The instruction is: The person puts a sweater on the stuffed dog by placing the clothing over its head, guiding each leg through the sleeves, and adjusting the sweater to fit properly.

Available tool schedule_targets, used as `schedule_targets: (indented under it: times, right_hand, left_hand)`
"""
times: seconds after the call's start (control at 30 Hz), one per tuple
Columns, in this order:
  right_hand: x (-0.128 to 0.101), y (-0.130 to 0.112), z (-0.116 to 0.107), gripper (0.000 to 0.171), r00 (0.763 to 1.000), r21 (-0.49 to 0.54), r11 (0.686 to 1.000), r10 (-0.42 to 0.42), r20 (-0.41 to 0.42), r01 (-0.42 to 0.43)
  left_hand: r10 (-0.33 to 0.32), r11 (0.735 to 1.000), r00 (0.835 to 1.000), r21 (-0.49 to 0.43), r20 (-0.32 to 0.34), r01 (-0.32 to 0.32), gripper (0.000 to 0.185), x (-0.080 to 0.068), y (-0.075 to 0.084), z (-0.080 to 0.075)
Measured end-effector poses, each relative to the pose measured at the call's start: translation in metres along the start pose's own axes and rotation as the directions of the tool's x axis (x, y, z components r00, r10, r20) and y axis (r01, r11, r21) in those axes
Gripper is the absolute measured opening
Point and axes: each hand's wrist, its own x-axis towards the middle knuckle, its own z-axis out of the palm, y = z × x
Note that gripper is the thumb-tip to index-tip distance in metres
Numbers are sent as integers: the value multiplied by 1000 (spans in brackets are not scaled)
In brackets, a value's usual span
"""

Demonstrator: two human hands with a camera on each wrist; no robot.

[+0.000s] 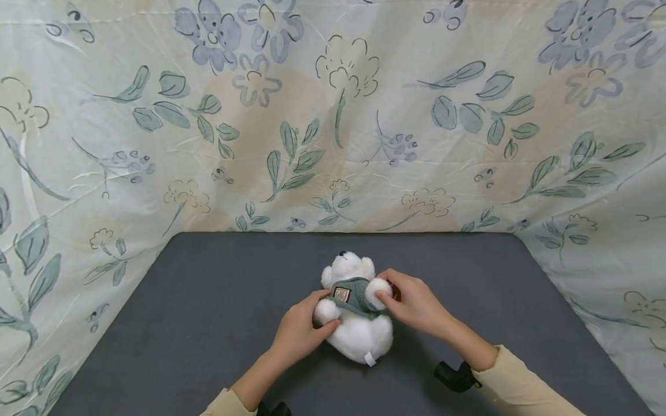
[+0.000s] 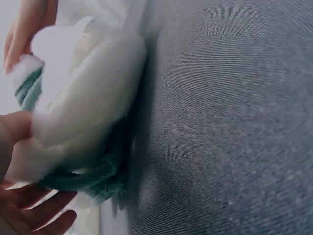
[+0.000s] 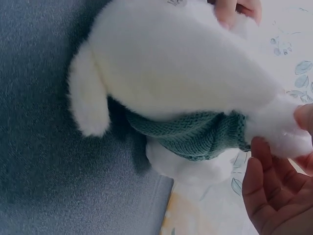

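Observation:
A white plush bear (image 1: 359, 341) in a green knitted sweater (image 1: 358, 296) lies on its back on the grey table, its head toward the far edge. A small square patch (image 1: 341, 294) marks the sweater's chest, and a white tag (image 1: 370, 359) sticks out at the bottom. My left hand (image 1: 300, 330) grips the paw on the left between thumb and fingers. On the other side my right hand (image 1: 416, 301) pinches the opposite paw (image 3: 279, 127). From the right wrist, the sweater (image 3: 190, 134) appears bunched around the upper body.
Dark grey cloth covers the table (image 1: 218, 289). Behind it and at both sides hangs a pale floral curtain (image 1: 291, 156). Black straps (image 1: 455, 377) sit at my wrists, below cream sleeves (image 1: 520, 381).

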Motion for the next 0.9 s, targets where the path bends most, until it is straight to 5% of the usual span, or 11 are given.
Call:
schedule_targets:
  times: [0.13, 0.37, 0.53, 0.77, 0.9]
  right_hand:
    - [-1, -1, 1, 14, 1000, 9, 1000, -7, -11, 8]
    - [-8, 1, 2, 16, 1000, 39, 999, 22, -2, -22]
    - [-15, 7, 8, 19, 997, 65, 996, 53, 55, -57]
    - [-24, 18, 15, 22, 991, 84, 994, 59, 118, -70]
    - [-28, 25, 18, 21, 986, 98, 991, 75, 151, -91]
  left_hand:
    - [8, 997, 995, -81, -99, -17, 35, -1, -2, 0]
    - [58, 991, 971, -102, -231, -84, 33, 10, 10, -15]
    - [143, 989, 957, 6, -254, -146, 35, 20, 21, -22]
    - [318, 947, 923, 128, -219, -296, 37, 31, 33, -19]
    - [355, 932, 914, 145, -198, -331, 37, 34, 36, -12]
